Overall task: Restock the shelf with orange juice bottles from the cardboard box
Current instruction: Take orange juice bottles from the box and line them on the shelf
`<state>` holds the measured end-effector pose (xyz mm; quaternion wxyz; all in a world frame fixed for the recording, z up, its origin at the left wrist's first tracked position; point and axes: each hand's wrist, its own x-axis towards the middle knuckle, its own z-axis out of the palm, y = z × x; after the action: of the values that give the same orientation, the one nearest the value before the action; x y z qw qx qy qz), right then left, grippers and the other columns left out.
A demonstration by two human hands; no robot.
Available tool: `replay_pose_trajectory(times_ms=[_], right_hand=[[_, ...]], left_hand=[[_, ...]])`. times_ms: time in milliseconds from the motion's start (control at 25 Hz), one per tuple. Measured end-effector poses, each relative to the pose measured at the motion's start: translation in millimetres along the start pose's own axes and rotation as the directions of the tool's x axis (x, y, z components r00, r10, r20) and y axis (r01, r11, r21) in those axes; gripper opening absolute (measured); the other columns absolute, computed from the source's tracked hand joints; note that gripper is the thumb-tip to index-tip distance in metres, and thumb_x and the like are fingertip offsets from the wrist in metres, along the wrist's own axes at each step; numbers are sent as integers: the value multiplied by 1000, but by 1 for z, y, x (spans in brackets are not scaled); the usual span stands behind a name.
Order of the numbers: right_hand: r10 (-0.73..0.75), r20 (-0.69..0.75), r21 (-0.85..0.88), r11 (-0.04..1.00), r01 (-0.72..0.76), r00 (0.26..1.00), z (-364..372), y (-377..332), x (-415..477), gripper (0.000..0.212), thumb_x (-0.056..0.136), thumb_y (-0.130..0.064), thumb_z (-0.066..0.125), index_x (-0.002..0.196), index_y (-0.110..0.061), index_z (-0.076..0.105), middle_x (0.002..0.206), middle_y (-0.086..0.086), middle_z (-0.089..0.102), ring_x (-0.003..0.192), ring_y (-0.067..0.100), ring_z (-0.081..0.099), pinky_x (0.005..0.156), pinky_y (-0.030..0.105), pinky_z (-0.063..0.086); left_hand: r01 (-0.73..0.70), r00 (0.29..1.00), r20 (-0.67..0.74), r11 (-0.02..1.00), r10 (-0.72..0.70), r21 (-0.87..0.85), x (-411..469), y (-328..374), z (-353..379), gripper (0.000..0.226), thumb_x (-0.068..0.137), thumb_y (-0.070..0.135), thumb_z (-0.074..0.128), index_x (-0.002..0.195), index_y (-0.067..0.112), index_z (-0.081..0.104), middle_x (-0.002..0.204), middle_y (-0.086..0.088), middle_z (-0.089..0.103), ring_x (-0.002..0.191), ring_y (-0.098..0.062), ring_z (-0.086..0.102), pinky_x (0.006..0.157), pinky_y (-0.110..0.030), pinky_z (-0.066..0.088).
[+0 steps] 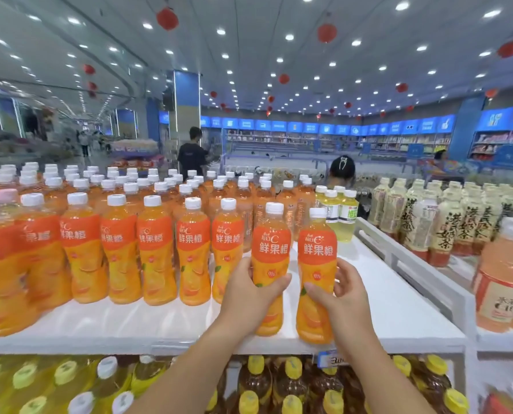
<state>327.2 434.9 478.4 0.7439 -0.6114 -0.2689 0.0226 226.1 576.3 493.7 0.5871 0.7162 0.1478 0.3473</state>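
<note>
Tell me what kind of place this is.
Almost certainly a supermarket or large shop. A white shelf is packed with rows of orange juice bottles, more stocked shelves run under blue signs along the far wall, and shoppers stand in the aisles.

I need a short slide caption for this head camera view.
Left hand and right hand each place an orange juice bottle on the white shelf.

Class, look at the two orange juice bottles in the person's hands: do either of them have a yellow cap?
No. The bottle in the left hand and the bottle in the right hand both have white caps.
</note>
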Motion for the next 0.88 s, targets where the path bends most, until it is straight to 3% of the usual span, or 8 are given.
replay_pose_trajectory(times_ms=[240, 440, 520, 720, 880], right_hand=[[-11, 73, 14, 1000, 10, 997, -1, 24, 45, 62, 77, -3, 83, 125, -29, 55, 117, -6, 69, 104, 17, 69, 86, 43, 58], [10, 132, 55, 998, -18, 991, 1, 38, 59, 72, 72, -15, 84, 133, -34, 49, 127, -7, 66, 114, 13, 66, 93, 42, 55], [9, 160, 62, 998, -19, 987, -1, 42, 59, 71, 78, -10, 82, 133, -37, 47, 129, -9, 64, 116, 12, 65, 94, 41, 53], [18, 223, 36, 999, -27, 975, -5, 42, 53, 65, 86, -3, 75, 136, -32, 46, 128, -11, 66, 117, 8, 64, 96, 36, 52], [52, 230, -127, 992, -23, 972, -13, 43, 48, 53, 86, -24, 78, 131, -33, 53, 127, -11, 65, 119, 11, 61, 102, 44, 51]], left_hand=[[17, 998, -66, 1000, -17, -11, 27, -17, 19, 37, 83, 32, 82, 112, 35, 61, 101, 18, 74, 94, 2, 70, 84, -27, 57], [8, 993, -119, 1000, -6, 16, 33, -27, 27, 43, 85, 36, 79, 120, 40, 55, 103, 27, 70, 100, 8, 65, 88, -24, 54], [7, 991, -134, 999, -3, 31, 34, -29, 28, 44, 84, 37, 79, 120, 42, 55, 104, 26, 70, 101, 6, 65, 88, -25, 54], [-12, 994, -105, 996, 21, 91, 28, -27, 24, 44, 85, 34, 79, 121, 42, 54, 104, 29, 69, 98, 12, 64, 76, -12, 51], [-1, 992, -120, 985, 22, 173, 14, -34, 21, 40, 88, 32, 77, 123, 40, 60, 108, 25, 71, 103, 5, 66, 86, -22, 56]])
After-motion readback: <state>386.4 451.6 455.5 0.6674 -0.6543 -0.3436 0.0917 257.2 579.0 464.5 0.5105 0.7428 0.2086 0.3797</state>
